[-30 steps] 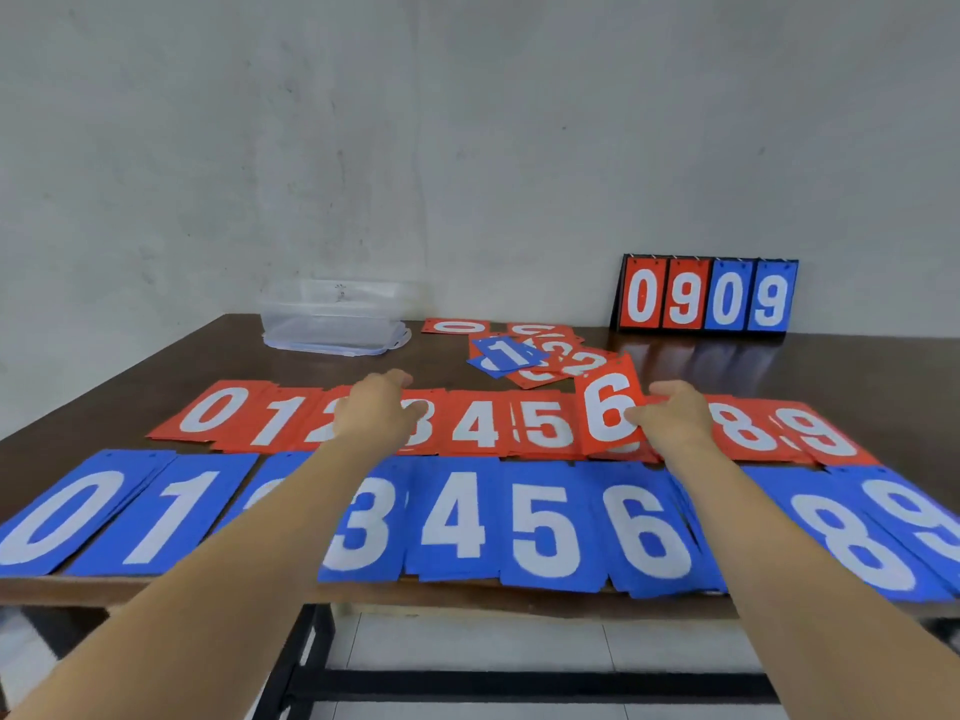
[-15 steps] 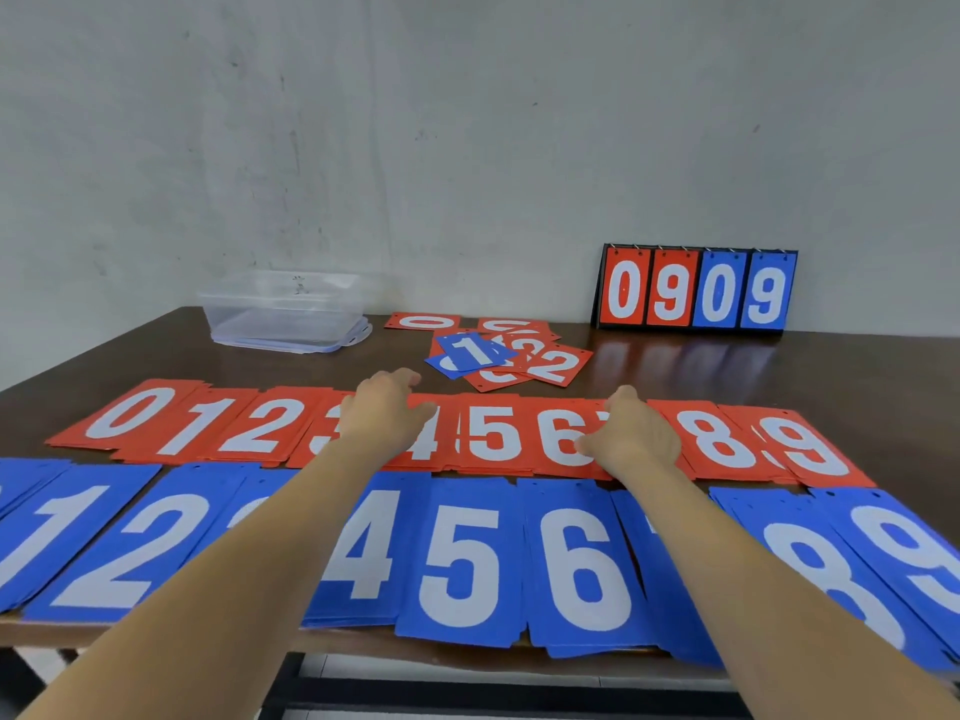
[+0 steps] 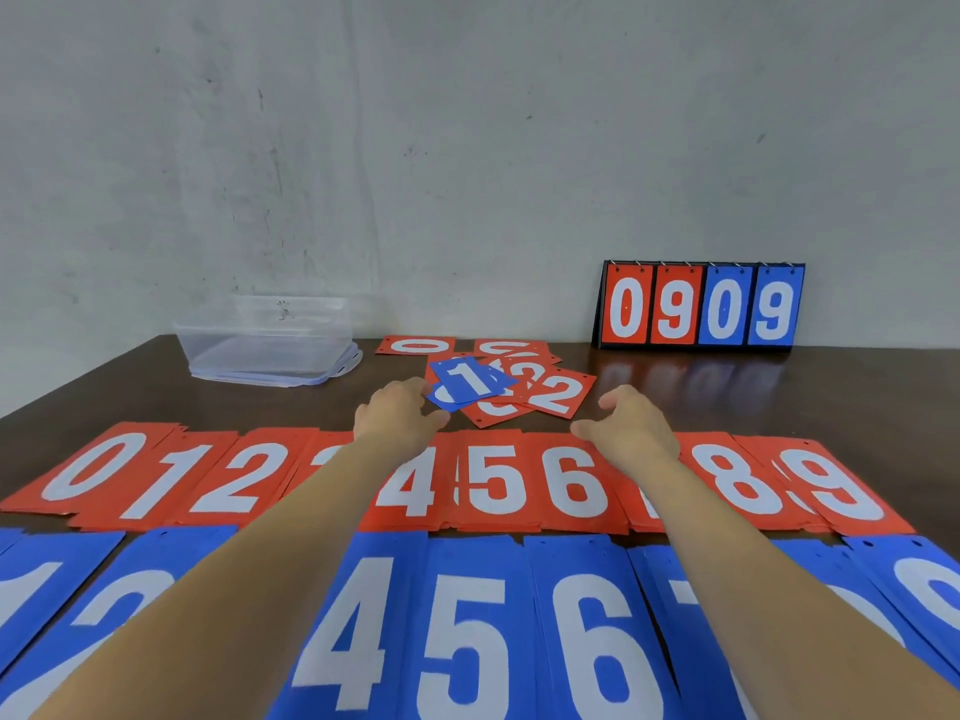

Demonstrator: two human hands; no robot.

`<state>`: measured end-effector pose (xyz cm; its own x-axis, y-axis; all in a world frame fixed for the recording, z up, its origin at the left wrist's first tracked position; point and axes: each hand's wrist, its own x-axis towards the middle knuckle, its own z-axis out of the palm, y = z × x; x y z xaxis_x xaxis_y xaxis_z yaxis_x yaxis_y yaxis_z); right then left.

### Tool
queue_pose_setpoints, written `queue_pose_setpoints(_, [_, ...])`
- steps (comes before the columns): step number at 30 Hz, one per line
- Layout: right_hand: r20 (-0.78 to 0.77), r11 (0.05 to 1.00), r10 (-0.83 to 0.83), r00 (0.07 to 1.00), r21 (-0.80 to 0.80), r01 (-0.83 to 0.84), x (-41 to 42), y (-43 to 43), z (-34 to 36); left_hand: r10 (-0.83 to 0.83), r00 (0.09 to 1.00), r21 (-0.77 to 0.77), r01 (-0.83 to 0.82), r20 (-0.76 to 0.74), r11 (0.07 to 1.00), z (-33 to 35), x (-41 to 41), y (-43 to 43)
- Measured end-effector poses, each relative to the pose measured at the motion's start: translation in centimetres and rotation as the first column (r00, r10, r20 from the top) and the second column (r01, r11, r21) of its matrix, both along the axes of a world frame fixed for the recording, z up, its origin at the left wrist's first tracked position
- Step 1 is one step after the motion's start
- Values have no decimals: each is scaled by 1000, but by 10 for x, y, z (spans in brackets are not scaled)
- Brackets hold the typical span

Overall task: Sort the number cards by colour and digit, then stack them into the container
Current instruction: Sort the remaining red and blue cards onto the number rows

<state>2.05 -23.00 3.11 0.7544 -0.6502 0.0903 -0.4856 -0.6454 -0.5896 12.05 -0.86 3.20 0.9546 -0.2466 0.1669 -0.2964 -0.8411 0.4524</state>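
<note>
Sorted so far: row of red rectangular number cards (image 3: pixel 493 485), 0 to 9, lying flat across the dark brown wooden table (image 3: pixel 753 397); row of blue rectangular number cards (image 3: pixel 467 641) laid the same way at the near edge. Each position looks several cards deep.

Unsorted: small loose heap of red and blue cards (image 3: pixel 511 389) behind the red row, overlapping at odd angles. Blue "1" card (image 3: pixel 470 379) on top, red "2" card (image 3: pixel 560 393) at the right of the heap. Clear plastic container (image 3: pixel 270 330) stands far left, well apart from the heap, nothing visible in it.

Hands: both are reached over the red row, either side of the heap. Left hand (image 3: pixel 397 415) has loosely curled fingers by the heap's near-left corner; cannot tell whether it touches. Right hand (image 3: pixel 631 426) is half-curled and holds nothing.

Handling (judgement): the cards look thin, light, fairly stiff and smooth, so they likely slide on each other. Best hold is thumb over, fingers under, at a free overhanging edge such as the "1" card's near-left corner. Lift one at a time or the heap shifts.

Background: standing flip scoreboard (image 3: pixel 698 306) reading 0909.
</note>
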Motion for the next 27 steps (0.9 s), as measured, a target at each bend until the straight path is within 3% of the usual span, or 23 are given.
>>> queue_pose_setpoints(7, [-85, 998, -58, 995, 29, 61, 53, -17, -5, 43, 995, -73, -49, -91, 996, -5, 61, -20])
queue_pose_setpoints(14, [-242, 989, -69, 968, -145, 34, 99, -37, -21, 170, 984, 133, -161, -57, 978, -26, 108, -58])
queue_pose_setpoints(18, [-373, 980, -22, 928, -191, -53, 119, -50, -26, 153, 980, 231, -120, -128, 965, -33, 118, -74])
queue_pose_setpoints(21, [-452, 967, 11, 892, -222, -125, 125, -57, -30, 111, 989, 351, -70, -99, 934, -39, 121, -75])
queue_pose_setpoints(27, [-473, 940, -25, 881, -312, -140, 129, -54, -26, 96, 991, 356, -57, -91, 933, -37, 123, -70])
